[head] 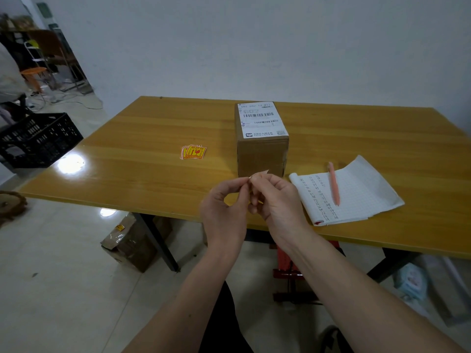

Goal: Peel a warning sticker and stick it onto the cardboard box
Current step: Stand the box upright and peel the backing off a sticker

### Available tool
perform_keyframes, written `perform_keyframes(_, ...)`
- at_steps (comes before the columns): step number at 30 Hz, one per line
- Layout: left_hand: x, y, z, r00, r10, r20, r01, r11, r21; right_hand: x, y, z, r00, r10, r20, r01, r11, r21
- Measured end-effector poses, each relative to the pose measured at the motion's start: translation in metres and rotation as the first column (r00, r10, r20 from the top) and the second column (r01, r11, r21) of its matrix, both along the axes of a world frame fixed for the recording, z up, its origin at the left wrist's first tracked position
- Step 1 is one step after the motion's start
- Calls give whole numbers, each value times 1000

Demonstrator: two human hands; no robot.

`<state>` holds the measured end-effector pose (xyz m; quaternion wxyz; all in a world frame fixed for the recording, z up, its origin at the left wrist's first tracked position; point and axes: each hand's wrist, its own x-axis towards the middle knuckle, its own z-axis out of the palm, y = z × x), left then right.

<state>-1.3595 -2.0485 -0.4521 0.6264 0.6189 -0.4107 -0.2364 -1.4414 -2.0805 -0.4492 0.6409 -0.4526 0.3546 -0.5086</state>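
Both hands — left hand point(224, 207) and right hand point(277, 202) — pinch one small pale warning sticker point(258, 174) between fingertips, just in front of the brown cardboard box point(262, 154); its printed face is hidden and one corner points toward the box. One box stands on the yellow wooden counter point(142, 131), long axis running away from the person. Left of the box lies a small stack of orange-and-yellow warning stickers point(193, 152) — count unclear.

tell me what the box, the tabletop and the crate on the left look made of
Box: brown corrugated cardboard, matte, with clear tape sheen and a white paper label. Tabletop: wood-grain surface, glossy, likely laminate or varnish, since it mirrors a lamp. Crate: black lattice walls, probably moulded plastic.
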Motion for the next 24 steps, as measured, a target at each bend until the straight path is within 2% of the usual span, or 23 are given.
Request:
perform_keyframes(10, 0, 1, -4, 991, 35, 129, -31, 999, -27, 0, 0, -1, 999, -8, 49, 7, 999, 32)
perform_keyframes(24, -2, 1, -3, 995, -3, 102, 7, 999, -41, -1, 1, 0, 999, -35, 18, 35, 999, 12)
